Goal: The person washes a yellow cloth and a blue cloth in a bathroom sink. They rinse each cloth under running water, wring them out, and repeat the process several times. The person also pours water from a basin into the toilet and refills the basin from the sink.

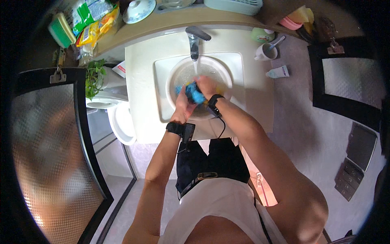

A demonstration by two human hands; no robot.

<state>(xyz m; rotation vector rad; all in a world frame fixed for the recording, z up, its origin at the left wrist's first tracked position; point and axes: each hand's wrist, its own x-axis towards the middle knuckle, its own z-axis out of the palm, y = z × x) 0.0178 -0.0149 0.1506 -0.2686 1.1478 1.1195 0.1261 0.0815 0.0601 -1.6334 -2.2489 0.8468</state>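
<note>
A wet bundle of blue cloth (198,97) with dark and yellow parts is bunched between my hands; blur hides its exact form. My left hand (183,103) grips its left side, fingers pointing up toward the tap. On the upper right, my right hand (207,87) is closed over the bundle, smeared by motion. Both are inside a round white basin (168,87) holding cloudy water. The basin sits in a white rectangular sink (160,103). Water (196,67) runs from the chrome faucet (194,45) just beyond my right fingers.
Right of the sink are a white mug (261,53) with a toothbrush (278,42), a tube (278,72) and a green bottle (262,35). A shelf (170,22) carrying a lidded bowl (139,11) spans the back. A potted plant (94,77) and toilet (122,122) stand left.
</note>
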